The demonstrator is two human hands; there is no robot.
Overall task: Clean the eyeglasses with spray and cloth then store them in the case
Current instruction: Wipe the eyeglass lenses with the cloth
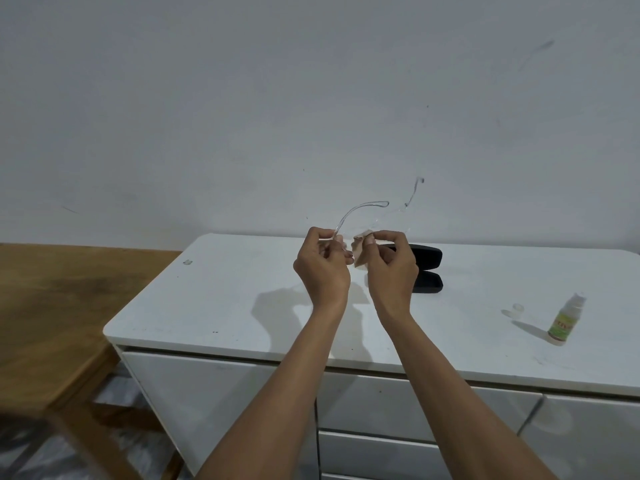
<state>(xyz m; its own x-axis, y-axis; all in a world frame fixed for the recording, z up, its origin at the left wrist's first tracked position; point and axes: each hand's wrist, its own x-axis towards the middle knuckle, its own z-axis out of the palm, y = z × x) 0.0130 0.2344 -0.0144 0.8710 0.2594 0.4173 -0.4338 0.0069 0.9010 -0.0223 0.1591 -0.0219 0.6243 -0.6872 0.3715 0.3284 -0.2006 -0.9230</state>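
Clear-framed eyeglasses [360, 211] held up in the air between both hands, above the far part of the white worktop [242, 299]. Frame almost transparent; one temple arm arcs up and to the right from the left hand, the second shows faintly further right against the wall. Lenses themselves hard to make out.

Left hand [322, 265] clenched round the frame near the base of that temple arm. Right hand [391, 265] pinching a small beige cleaning cloth [360, 249] between thumb and fingers, cloth pressed at the part of the frame nearest the left hand. The two hands nearly touch.

Step in hand, by my reading: wiping a lens. To do it well:
- keep the left hand on the rim or hinge, not on the lens face
- sandwich the lens in the cloth, both faces, and rub lightly in small circles
- brace the frame; thin clear plastic will likely flex, so no twisting
- repeat for the other lens, then fold both temple arms

Just behind and right of the right hand: black eyeglass case [427, 268], open, lying on the worktop, partly hidden by the hand. Ready to receive the glasses.

Well off to the right of the hands: small spray bottle [564, 320] with green label, standing upright, cap off. A clear cap [517, 310] lies beside it to the left.
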